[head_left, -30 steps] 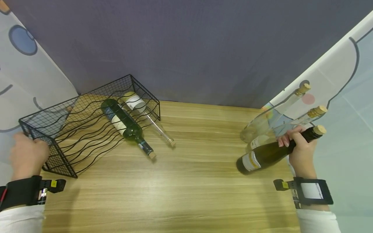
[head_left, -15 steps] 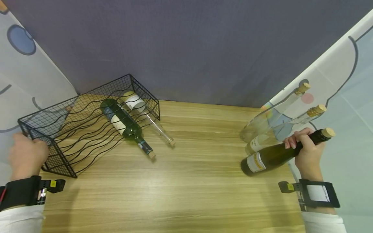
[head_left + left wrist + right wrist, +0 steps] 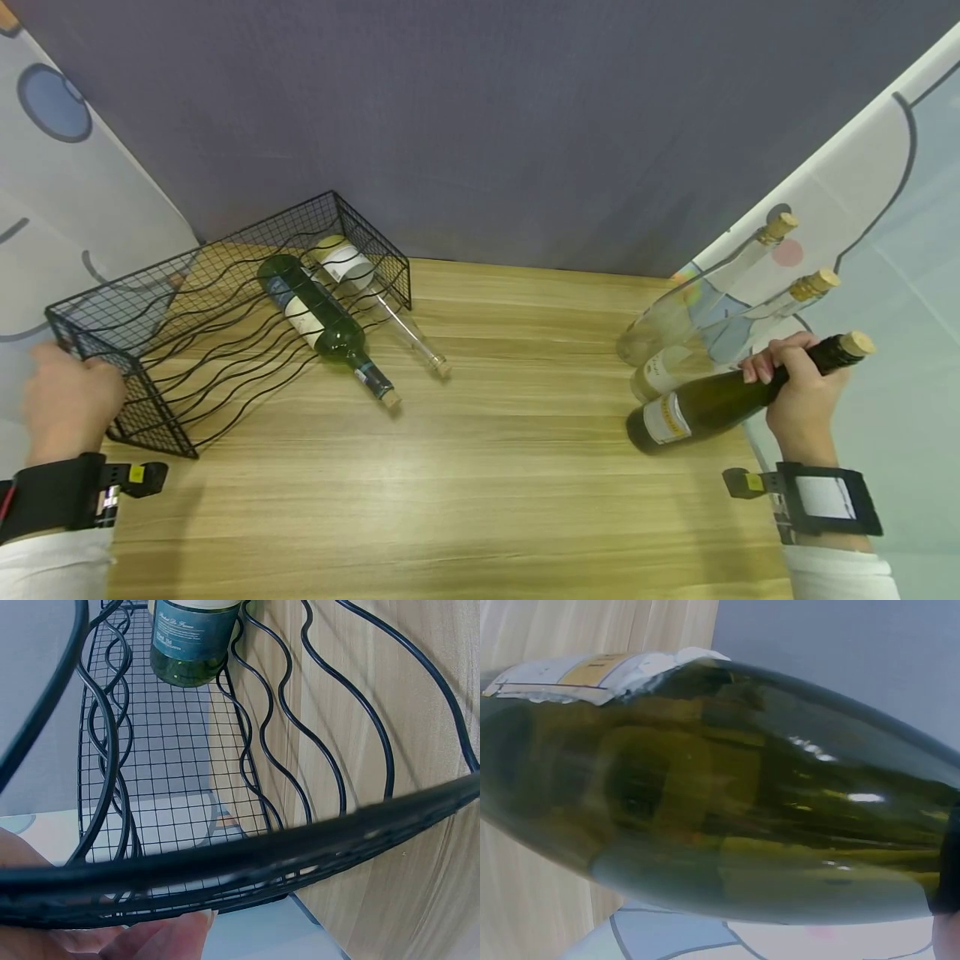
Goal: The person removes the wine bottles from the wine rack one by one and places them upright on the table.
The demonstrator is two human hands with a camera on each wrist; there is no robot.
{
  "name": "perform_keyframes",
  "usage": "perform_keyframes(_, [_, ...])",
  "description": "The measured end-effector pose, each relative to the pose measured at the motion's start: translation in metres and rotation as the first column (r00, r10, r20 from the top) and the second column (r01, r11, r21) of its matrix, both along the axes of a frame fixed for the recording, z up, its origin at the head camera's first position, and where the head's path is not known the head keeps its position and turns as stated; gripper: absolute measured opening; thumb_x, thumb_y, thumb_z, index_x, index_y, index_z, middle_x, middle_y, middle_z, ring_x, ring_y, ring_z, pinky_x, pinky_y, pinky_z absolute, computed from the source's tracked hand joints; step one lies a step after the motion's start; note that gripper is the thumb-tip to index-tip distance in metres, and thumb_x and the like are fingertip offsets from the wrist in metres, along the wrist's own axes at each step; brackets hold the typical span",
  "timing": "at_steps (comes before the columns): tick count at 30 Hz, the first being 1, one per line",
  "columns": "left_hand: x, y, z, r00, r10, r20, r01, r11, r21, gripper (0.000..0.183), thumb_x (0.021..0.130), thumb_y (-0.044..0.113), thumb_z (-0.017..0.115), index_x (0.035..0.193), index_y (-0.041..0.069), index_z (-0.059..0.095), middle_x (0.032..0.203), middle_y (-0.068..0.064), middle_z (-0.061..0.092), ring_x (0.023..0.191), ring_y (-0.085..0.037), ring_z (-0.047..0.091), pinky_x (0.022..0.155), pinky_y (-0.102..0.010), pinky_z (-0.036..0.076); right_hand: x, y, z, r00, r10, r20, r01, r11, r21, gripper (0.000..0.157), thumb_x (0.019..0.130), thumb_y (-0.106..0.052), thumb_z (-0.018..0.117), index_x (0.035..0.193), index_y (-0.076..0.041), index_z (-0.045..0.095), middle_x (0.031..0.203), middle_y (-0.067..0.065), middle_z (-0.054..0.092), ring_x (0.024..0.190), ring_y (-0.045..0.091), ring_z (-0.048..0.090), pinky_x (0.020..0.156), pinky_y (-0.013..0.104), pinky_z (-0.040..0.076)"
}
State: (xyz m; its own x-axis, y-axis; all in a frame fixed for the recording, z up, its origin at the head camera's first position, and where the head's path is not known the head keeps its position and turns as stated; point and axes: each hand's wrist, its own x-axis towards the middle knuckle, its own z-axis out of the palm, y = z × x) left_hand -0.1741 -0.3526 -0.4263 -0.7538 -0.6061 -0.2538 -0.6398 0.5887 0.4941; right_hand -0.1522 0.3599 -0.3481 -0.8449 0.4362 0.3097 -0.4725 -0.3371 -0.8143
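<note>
My left hand (image 3: 71,404) grips the left end of a black wire wine rack (image 3: 161,408); in the left wrist view its fingers (image 3: 176,937) curl under the frame's bar. Lying in the rack are a dark green wine bottle (image 3: 341,337) and a clear bottle (image 3: 401,321), their corked necks poking out in front. On the right, my right hand (image 3: 806,400) holds a dark olive-green wine bottle (image 3: 720,404) by the neck. That bottle leans, cork up to the right and base low to the left. Whether its base touches the table I cannot tell.
Two clear corked bottles, a rear one (image 3: 660,321) and a front one (image 3: 663,371), stand behind the held bottle near the right wall panel (image 3: 900,333). A grey panel (image 3: 495,150) borders the wooden table (image 3: 495,433) at the back, and a patterned panel (image 3: 75,208) at left.
My right hand has moved a little to the right with the olive-green bottle, which keeps its tilt. The left hand, the rack and the other bottles look the same.
</note>
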Motion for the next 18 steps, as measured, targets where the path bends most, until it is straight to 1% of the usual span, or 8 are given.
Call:
perform_keyframes(7, [0.0, 0.002, 0.002, 1.0, -0.001, 0.001, 0.001, 1.0, -0.007, 0.062, 0.098, 0.015, 0.015, 0.149, -0.016, -0.002, 0.133, -0.053, 0.029, 0.109, -0.066, 0.038, 0.079, -0.069, 0.038, -0.002, 0.004, 0.0, 0.996, -0.086, -0.008, 0.085, 0.996, -0.033, 0.021, 0.088, 0.018, 0.041, 0.069, 0.009, 0.043, 0.05, 0.012, 0.037, 0.039, 0.022, 0.025, 0.036, 0.031, 0.03])
perform_keyframes(11, [0.001, 0.003, 0.003, 1.0, 0.002, 0.007, -0.002, 1.0, -0.002, 0.062, 0.098, 0.016, 0.014, 0.149, -0.016, -0.002, 0.134, -0.053, 0.029, 0.109, -0.065, 0.038, 0.079, -0.068, 0.038, -0.002, 0.006, 0.0, 0.992, -0.123, -0.008, 0.123, 0.992, -0.041, 0.021, 0.087, 0.019, 0.045, 0.069, 0.009, 0.043, 0.048, 0.013, 0.037, 0.039, 0.022, 0.025, 0.035, 0.03, 0.032])
perform_keyframes(18, [0.0, 0.002, 0.003, 1.0, 0.003, 0.01, -0.003, 1.0, 0.006, 0.062, 0.098, 0.016, 0.014, 0.149, -0.015, -0.003, 0.134, -0.053, 0.029, 0.108, -0.066, 0.038, 0.078, -0.068, 0.038, -0.004, 0.014, -0.002, 0.983, -0.182, -0.011, 0.182, 0.983, -0.015, 0.02, 0.086, 0.016, 0.052, 0.069, 0.009, 0.044, 0.048, 0.014, 0.039, 0.037, 0.023, 0.029, 0.035, 0.031, 0.037])
